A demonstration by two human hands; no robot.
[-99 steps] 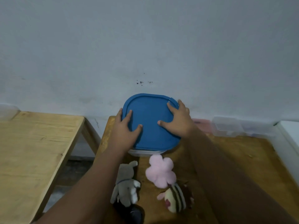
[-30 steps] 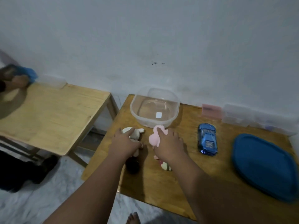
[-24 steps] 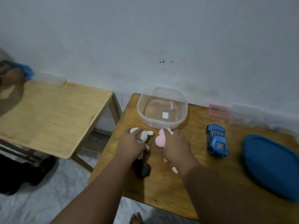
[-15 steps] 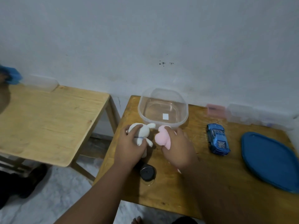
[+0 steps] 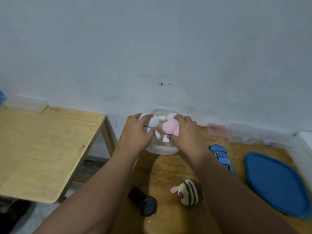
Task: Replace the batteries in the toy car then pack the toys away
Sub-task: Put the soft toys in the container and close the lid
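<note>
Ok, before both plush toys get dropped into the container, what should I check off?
1. Lid off: ok, the blue lid lies on the table, apart from the clear container.
2. Left hand grips the white plush over the container: ok.
3. Right hand grips the pink plush over the container: ok.
4. Room inside: ok, bare floor shows between the hands.
5. All toys packed: not ok, the striped plush and blue toy car lie on the table.
6. Car batteries replaced: cannot tell.

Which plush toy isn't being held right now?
The striped plush, lying on the table; the white plush is in the left hand, the pink plush in the right hand.
</note>
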